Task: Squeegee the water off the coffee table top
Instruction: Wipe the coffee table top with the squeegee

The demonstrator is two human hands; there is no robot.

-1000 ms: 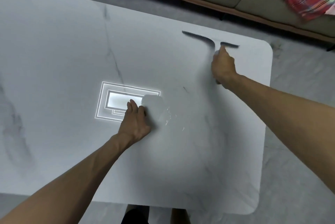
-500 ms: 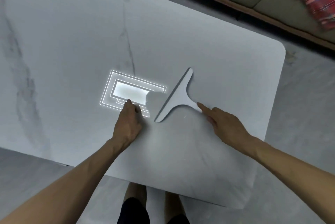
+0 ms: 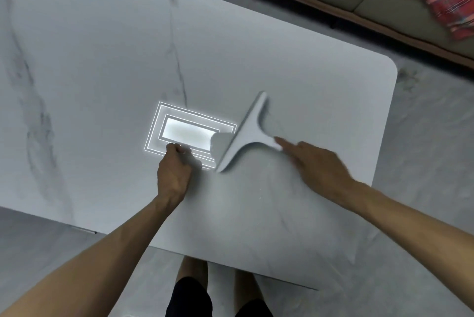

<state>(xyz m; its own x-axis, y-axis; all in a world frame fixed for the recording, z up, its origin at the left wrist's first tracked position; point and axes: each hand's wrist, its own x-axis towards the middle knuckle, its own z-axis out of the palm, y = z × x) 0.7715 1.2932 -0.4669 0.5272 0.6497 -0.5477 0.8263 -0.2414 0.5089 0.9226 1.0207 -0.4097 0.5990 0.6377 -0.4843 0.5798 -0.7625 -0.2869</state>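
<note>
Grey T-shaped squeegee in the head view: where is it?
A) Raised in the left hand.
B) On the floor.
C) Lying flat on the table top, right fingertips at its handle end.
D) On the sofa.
C: the grey T-shaped squeegee lies flat on the pale marble-look table top, with the straight fingers of the right hand at its handle end.
</note>
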